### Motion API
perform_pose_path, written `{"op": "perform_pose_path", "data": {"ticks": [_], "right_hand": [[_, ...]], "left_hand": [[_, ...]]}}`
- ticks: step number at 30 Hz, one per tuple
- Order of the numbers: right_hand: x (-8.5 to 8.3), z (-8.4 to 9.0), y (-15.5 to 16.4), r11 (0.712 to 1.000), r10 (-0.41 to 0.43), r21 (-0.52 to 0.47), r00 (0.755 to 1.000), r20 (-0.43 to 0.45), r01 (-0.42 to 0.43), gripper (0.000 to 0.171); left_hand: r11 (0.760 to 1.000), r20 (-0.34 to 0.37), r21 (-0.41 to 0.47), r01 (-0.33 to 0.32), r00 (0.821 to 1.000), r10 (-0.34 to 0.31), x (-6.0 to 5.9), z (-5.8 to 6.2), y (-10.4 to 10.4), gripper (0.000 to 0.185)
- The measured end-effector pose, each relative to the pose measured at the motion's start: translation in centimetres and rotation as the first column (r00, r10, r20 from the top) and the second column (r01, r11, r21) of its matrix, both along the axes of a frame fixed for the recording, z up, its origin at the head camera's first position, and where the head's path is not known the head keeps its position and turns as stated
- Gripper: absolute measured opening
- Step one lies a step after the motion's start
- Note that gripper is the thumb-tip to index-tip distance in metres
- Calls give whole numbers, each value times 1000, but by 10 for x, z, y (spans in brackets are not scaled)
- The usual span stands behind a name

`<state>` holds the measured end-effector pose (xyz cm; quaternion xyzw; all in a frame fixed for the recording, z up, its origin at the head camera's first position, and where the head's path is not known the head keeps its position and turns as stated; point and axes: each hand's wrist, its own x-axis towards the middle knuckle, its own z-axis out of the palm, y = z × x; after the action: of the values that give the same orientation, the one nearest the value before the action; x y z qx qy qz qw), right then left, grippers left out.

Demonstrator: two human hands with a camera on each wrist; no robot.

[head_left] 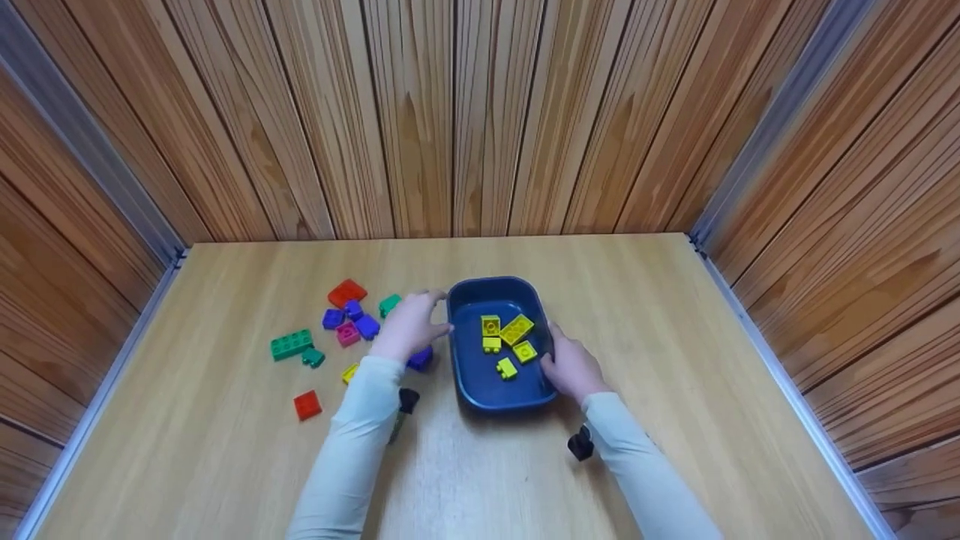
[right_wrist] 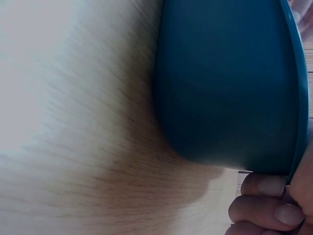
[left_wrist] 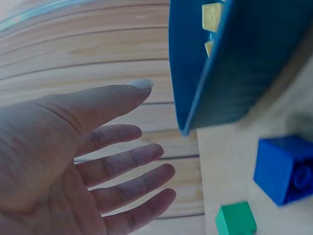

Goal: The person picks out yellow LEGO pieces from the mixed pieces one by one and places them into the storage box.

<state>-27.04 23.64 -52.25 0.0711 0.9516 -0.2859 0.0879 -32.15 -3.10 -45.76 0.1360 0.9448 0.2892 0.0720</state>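
A dark blue tray (head_left: 491,283) stands mid-table with several yellow bricks (head_left: 517,329) inside. My right hand (head_left: 570,367) grips its right rim; in the right wrist view the fingers (right_wrist: 266,200) curl under the edge of the tray (right_wrist: 225,83). My left hand (head_left: 411,324) hovers at the tray's left side, palm open and fingers straight (left_wrist: 132,134), just short of the tray wall (left_wrist: 254,73); I cannot tell whether the thumb touches it. A blue brick (left_wrist: 286,169) and a green brick (left_wrist: 236,219) lie under that hand.
Loose bricks are scattered left of the tray: a red plate (head_left: 346,292), purple ones (head_left: 367,326), a pink one (head_left: 347,334), a long green one (head_left: 292,344), a red square (head_left: 307,405). Wooden walls enclose the table on three sides.
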Motion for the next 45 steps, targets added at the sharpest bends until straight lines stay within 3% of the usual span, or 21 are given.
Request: {"op": "perform_pose_path", "data": {"ticks": [7, 15, 23, 33, 37, 41, 45], "right_hand": [[-2, 3, 1, 1000, 8, -15, 1000, 4, -8, 67], [-4, 6, 5, 1000, 10, -27, 1000, 7, -10, 67], [-2, 4, 7, 999, 46, 19, 998, -37, -45, 65], [-1, 3, 5, 998, 1, -56, 999, 32, 0, 66], [-1, 3, 3, 998, -7, -56, 999, 47, 10, 67], [0, 2, 2, 998, -5, -59, 999, 46, 8, 67], [0, 1, 2, 998, 2, -59, 999, 40, 0, 67]], "left_hand": [[999, 18, -14, -44, 999, 44, 4, -1, -26, 53], [997, 77, 35, -75, 994, 73, 11, -8, -53, 56], [996, 124, 48, -81, 989, 75, 26, -22, -76, 58], [997, 232, 33, -74, 971, 64, 49, -32, -98, 79], [997, 266, 1, -75, 961, 72, 59, -38, -103, 79], [997, 267, -9, -71, 961, 70, 65, -48, -104, 74], [997, 212, -46, -59, 975, 67, 70, -57, -104, 67]]}}
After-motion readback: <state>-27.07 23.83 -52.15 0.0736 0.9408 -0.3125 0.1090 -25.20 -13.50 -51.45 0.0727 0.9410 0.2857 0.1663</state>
